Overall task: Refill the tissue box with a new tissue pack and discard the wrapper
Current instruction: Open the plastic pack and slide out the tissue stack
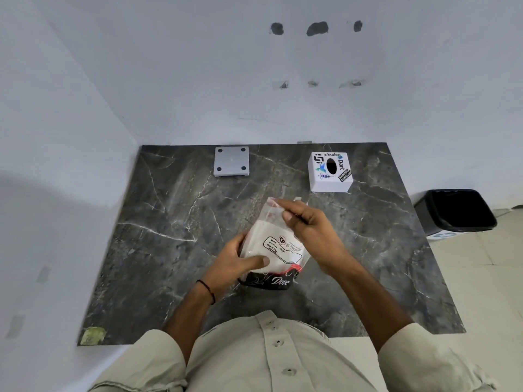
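Note:
A tissue pack point(276, 247) in a clear plastic wrapper with a printed label and a dark "Dove" band is held above the middle of the dark marble table point(169, 222). My left hand point(240, 263) grips its lower left side, thumb across the front. My right hand point(307, 223) pinches the wrapper's loose upper end. The white tissue box cover point(330, 172), covered in stickers with a black oval slot on top, stands at the back right. A grey square base plate point(232, 161) with four dark corner dots lies at the back centre.
A black bin point(455, 212) stands on the tiled floor to the right of the table. White walls close the back and left sides. A yellowish tape patch point(92, 335) marks the table's near left corner.

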